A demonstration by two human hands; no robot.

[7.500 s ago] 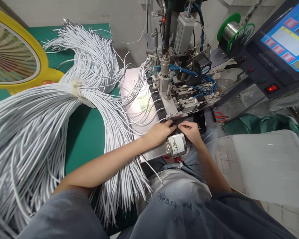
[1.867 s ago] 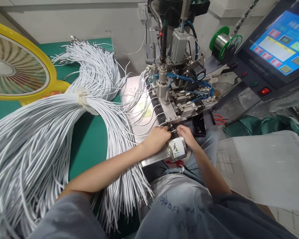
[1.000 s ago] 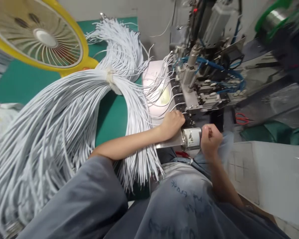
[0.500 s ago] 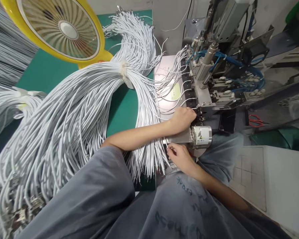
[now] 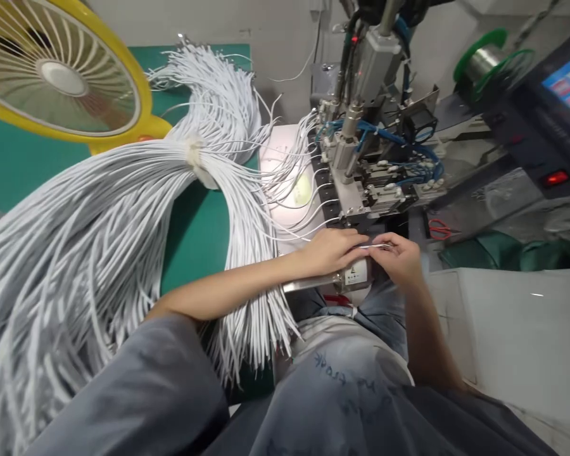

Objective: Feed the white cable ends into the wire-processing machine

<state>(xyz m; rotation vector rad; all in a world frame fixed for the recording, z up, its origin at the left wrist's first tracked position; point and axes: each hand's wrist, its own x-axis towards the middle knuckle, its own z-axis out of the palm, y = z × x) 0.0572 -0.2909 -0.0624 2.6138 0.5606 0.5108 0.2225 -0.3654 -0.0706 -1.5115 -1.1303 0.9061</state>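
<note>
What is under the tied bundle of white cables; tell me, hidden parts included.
A green tabletop shows through the gap in the bundle. Where the strands lie thick, they cover the surface, so anything else beneath them cannot be seen.

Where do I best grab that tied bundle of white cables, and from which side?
Probably around the pale tie, where the white cable bundle narrows and its strands are gathered; on both sides they fan out loosely. I'd come from the near side, over the green table showing inside the bend, since the yellow fan crowds the far left.
</note>
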